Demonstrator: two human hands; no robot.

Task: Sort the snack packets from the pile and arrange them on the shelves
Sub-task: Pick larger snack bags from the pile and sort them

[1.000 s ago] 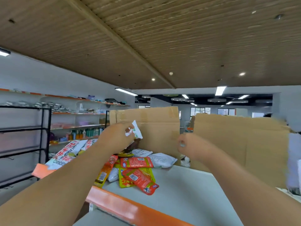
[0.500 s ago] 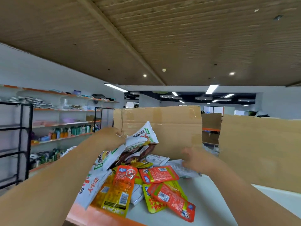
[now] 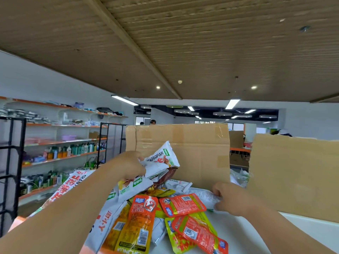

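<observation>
On the white worktop (image 3: 244, 233), before a cardboard sheet (image 3: 198, 151): barely begun, by the look of it. Jumbled pile (image 3: 181, 204) of red, yellow and grey-white snack packets, overlapping, some hanging over the orange front edge. Above the heap, left hand (image 3: 128, 166) curled round a bunch of white packets (image 3: 161, 158) with green print. At the far side, right hand (image 3: 232, 198) pinching a grey-white packet (image 3: 203, 196). No packet seen set out in order yet; nearly all sorting left.

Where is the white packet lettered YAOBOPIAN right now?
The white packet is mid-view, held up by the left hand above the pile, before the cardboard sheet.
</observation>
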